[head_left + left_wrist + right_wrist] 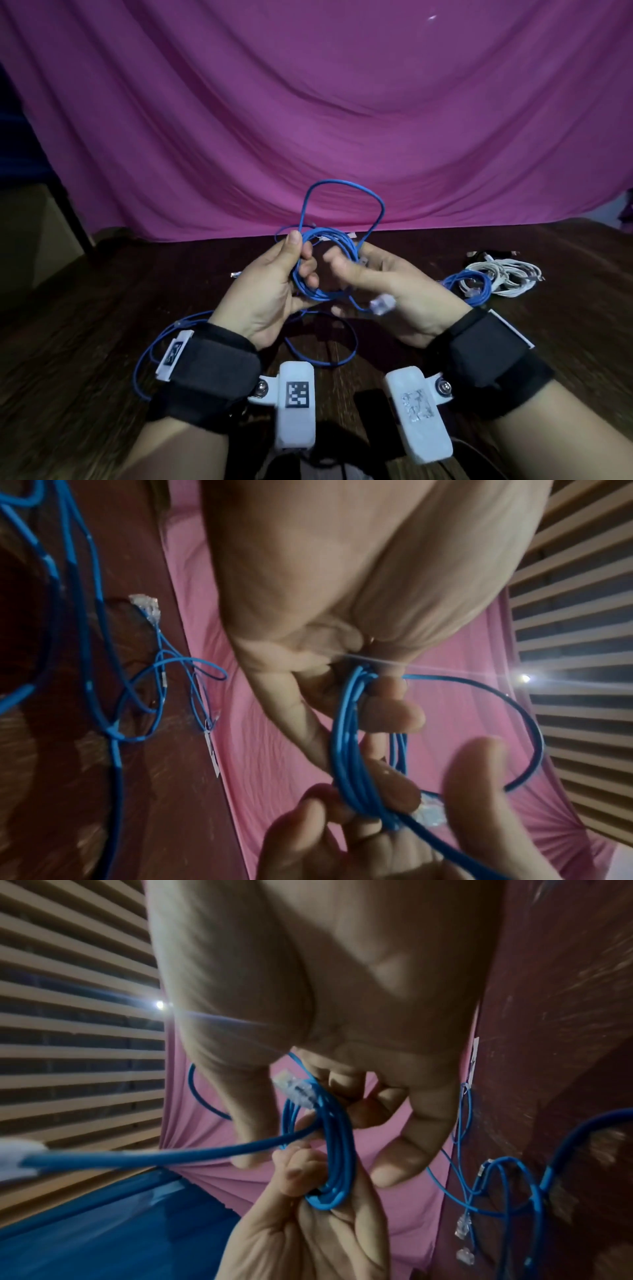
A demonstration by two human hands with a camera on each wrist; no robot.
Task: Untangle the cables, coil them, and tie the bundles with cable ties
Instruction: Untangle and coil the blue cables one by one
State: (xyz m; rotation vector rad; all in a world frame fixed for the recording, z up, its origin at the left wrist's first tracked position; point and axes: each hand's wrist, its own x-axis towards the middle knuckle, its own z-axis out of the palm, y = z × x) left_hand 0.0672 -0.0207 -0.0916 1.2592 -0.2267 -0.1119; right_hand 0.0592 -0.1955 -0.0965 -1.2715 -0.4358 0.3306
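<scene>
Above the dark wooden table (102, 308), both hands hold a blue cable (329, 240) wound into a small coil. My left hand (301, 257) grips the coil's left side, thumb on top and fingers curled through it (349, 750). My right hand (346, 270) has its fingers curled round the coil's right side (337, 1150). One large loop (342, 186) stands up above the coil. A clear plug (383, 304), blurred, hangs by the right palm; another plug (294, 1089) lies against the strands. The cable's tail (329, 363) drops in a loop to the table under the hands.
At the right lie a coiled blue bundle (469, 284) and a heap of white cables (507, 274), with a white card (510, 325) near my right wrist. More loose blue cable (154, 349) runs beside my left wrist. Pink cloth (308, 120) hangs behind the table.
</scene>
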